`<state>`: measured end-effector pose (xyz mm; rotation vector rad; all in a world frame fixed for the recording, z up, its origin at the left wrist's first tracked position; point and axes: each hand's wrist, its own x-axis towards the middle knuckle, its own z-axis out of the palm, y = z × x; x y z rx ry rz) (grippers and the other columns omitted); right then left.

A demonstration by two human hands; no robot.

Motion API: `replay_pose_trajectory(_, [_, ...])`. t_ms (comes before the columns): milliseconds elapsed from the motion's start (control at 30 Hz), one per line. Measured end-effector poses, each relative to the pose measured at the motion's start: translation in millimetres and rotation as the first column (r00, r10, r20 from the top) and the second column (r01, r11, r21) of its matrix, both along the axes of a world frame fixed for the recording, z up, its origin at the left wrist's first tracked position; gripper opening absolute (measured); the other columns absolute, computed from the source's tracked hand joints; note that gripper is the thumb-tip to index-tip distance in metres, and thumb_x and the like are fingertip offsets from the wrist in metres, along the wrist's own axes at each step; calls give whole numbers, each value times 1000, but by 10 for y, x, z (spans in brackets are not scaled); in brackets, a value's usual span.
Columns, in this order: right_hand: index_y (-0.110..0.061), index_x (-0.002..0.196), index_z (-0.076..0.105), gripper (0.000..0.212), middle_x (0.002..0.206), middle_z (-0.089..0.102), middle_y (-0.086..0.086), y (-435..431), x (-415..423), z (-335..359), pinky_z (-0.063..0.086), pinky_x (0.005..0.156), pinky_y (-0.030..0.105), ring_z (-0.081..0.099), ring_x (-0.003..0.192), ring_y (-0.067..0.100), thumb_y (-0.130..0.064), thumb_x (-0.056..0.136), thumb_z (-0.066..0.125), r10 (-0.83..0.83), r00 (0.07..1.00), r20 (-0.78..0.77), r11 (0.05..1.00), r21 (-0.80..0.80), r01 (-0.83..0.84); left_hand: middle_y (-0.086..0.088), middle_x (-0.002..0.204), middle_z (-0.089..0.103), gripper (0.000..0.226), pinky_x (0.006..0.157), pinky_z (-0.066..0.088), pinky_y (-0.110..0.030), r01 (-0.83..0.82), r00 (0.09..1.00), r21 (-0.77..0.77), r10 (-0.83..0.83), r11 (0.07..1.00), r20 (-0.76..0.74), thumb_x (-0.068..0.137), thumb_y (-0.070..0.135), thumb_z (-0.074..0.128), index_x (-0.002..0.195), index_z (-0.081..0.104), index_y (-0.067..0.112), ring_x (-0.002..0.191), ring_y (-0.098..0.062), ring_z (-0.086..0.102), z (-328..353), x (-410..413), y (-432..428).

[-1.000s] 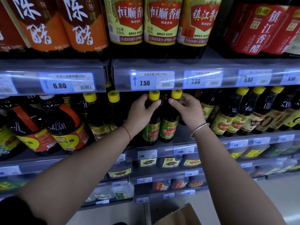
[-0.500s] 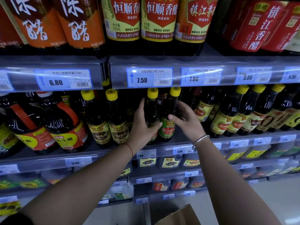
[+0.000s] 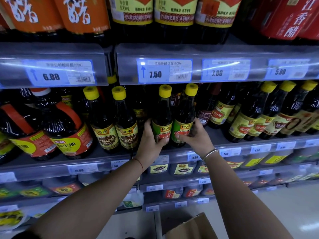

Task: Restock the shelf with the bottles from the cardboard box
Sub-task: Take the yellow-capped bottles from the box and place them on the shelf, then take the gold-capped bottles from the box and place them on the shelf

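Observation:
Two dark bottles with yellow caps and green labels stand side by side on the middle shelf (image 3: pixel 241 140). My left hand (image 3: pixel 151 140) wraps the lower body of the left green-label bottle (image 3: pixel 162 114). My right hand (image 3: pixel 195 137) grips the label area of the right green-label bottle (image 3: pixel 185 112). Both bottles are upright, their bases hidden behind my hands. A flap of the cardboard box (image 3: pixel 191 226) shows at the bottom of the view, on the floor below my arms.
Two yellow-label bottles (image 3: pixel 112 130) stand just left of my hands, and big jugs with red handles (image 3: pixel 58 128) stand further left. More yellow-capped bottles (image 3: pixel 255 121) fill the right. The upper shelf edge with price tags (image 3: pixel 164 71) hangs close above the caps.
Both hands slid down from the bottle necks to the labels. The two green-label bottles now stand further forward on the shelf, and the view has moved closer.

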<state>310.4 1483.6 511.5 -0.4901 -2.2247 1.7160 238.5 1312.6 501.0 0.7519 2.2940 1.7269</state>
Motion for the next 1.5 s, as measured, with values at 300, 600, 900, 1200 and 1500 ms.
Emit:
replay_pose_trajectory(300, [-19,131,44,73,112,67,-3,-214,-19,-17,55,88,29,67,100,9,-11,69,82,-6,1000,-17,1000,23,6,8,129,44,79,89,34,-7,1,1000,-31,-2,1000,-26,82,15,69,142,19,20,121,-7,44,17,-66,-159])
replay_pose_trajectory(600, [-19,135,41,73,116,66,1,-231,0,-43,54,94,38,65,105,11,-9,74,79,1,1000,12,1000,20,-1,5,133,42,79,92,33,-4,-5,1000,-44,6,999,22,83,14,68,143,17,19,124,-6,41,33,-25,-164])
replay_pose_trajectory(900, [-19,144,32,74,142,49,-3,-412,358,69,41,104,28,47,125,5,-18,82,71,-78,992,100,994,82,70,2,157,15,92,116,26,-36,30,993,-91,-20,995,112,86,18,66,149,-1,27,141,-8,21,145,356,-345])
replay_pose_trajectory(1200, [-7,120,61,38,112,63,12,-581,1439,133,49,88,39,61,104,30,-20,85,67,-221,951,216,893,437,108,-8,140,43,56,105,39,-38,202,973,-411,-231,889,-22,89,26,61,139,38,16,130,-25,43,115,1073,-437])
replay_pose_trajectory(1500, [-15,123,60,38,119,63,9,-569,2856,-659,47,93,32,60,107,28,-28,87,60,-444,714,541,881,408,239,-7,116,52,28,85,47,-39,516,689,-683,-724,518,-29,88,24,56,114,56,11,103,-29,55,-663,1870,174])
